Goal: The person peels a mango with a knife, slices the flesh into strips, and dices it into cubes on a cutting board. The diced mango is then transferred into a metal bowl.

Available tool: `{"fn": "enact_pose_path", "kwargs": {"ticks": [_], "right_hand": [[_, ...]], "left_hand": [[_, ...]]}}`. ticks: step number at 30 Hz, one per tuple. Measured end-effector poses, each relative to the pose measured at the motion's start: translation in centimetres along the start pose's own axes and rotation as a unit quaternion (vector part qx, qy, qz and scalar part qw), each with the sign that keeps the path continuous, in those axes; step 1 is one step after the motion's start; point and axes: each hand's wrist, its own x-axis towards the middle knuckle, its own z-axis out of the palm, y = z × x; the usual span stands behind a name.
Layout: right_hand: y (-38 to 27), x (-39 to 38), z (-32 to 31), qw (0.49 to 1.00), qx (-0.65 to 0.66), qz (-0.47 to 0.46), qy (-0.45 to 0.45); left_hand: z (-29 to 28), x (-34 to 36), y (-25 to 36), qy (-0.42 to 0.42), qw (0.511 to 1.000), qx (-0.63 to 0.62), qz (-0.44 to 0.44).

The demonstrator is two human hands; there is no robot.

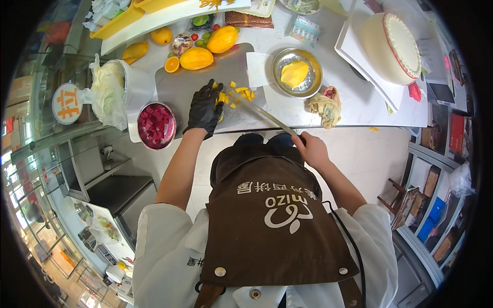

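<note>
My left hand (205,108), in a black glove, rests with curled fingers on diced yellow mango (244,94) on the grey cutting board (174,90). My bare right hand (310,149) grips the handle of a long knife (264,114), whose blade reaches up-left among the pieces, close to my left fingertips. Right of the board, a peeled mango piece (294,73) lies in a steel bowl (314,66). A bowl of magenta fruit cubes (156,124) sits at the board's lower left. Whole yellow mangoes (196,59) and a cut orange (172,64) lie at the board's back.
A white tub with a plastic bag (110,90) stands at left. A crumpled cloth (323,108) lies by the front edge. A round white cake form (385,46) stands on a board at back right. Grapes, small red fruit and yellow trays (115,20) are at the back.
</note>
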Motion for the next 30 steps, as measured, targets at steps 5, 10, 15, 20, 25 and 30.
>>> {"fn": "enact_pose_path", "kwargs": {"ticks": [5, 10, 15, 20, 25, 30], "right_hand": [[3.7, 0.5, 4.3, 0.992, 0.126, 0.032, 0.005], [3.7, 1.4, 6.5, 0.985, 0.158, 0.033, -0.058], [1.1, 4.0, 7.3, 0.982, 0.169, -0.008, -0.084], [0.2, 4.2, 6.4, 0.979, 0.195, -0.01, -0.057], [1.5, 3.4, 5.2, 0.976, 0.21, 0.025, -0.06], [1.8, 3.1, 4.6, 0.979, 0.194, 0.02, -0.058]], "left_hand": [[0.2, 0.2, 2.4, -0.02, 1.0, 0.014, -0.019], [3.7, 2.1, 0.0, 0.0, 0.999, -0.047, -0.026], [2.3, 1.7, 0.3, 0.09, 0.991, 0.003, -0.095], [2.9, -0.3, 2.8, 0.06, 0.996, 0.044, 0.049], [5.0, 3.2, 3.4, 0.037, 0.992, 0.117, 0.024], [3.1, 6.0, 1.2, 0.062, 0.984, 0.145, -0.077]]}}
